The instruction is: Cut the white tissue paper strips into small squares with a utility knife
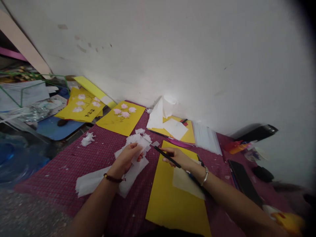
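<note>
My left hand [130, 156] is closed, thumb against fingers, on thin white tissue paper [135, 160] above a loose pile of torn white scraps [138, 139]. My right hand [176, 158] grips a slim black-handled tool [168, 156]. Its thin metal tip points at the scraps beside my left hand; its exact kind is unclear. Under my right hand lies a yellow sheet [182, 207] with a pale paper piece [186, 179] on it. Folded white tissue strips [91, 181] lie below my left wrist.
Yellow sheets with pink paper flowers [124, 113] lie at the back left, one [82, 105] on a blue surface. A white tissue roll [169, 105] stands by the wall. A black phone-like slab [244, 182] and a dark cylinder [256, 134] are at right. A crumpled scrap [87, 139] lies left.
</note>
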A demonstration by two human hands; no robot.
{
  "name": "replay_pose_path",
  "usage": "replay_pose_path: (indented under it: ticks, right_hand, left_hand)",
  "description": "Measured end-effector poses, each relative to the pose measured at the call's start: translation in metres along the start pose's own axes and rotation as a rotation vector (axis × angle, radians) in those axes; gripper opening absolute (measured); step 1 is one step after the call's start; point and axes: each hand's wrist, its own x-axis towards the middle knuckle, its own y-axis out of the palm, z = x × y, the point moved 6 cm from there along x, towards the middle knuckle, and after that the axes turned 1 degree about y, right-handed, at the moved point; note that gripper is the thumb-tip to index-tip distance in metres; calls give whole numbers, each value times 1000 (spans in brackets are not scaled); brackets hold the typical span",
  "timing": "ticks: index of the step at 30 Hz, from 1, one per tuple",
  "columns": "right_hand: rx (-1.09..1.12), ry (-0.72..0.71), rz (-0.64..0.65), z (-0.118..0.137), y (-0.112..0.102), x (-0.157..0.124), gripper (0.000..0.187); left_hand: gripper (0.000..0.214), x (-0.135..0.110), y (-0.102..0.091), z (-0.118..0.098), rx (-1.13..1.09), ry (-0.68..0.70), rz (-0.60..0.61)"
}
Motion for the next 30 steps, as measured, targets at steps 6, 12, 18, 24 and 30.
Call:
replay_pose_path:
  ticks: [6, 12, 18, 24, 30]
  right_hand:
    - [83, -13, 63, -2, 0, 1, 67]
    - [71, -141, 170, -4, 1, -3, 80]
    - [136, -164, 222, -5, 3, -10, 81]
    - [171, -87, 212, 0, 10, -4, 74]
    - [208, -76, 197, 0, 12, -5, 68]
  left_hand:
    - [18, 2, -2, -1, -74, 83, -47]
    - [23, 3, -9, -7, -179, 160, -142]
    - [26, 2, -10, -10, -217, 141, -163]
    - [15, 4, -2, 1, -115, 79, -67]
    - [12, 5, 1, 5, -77, 72, -43]
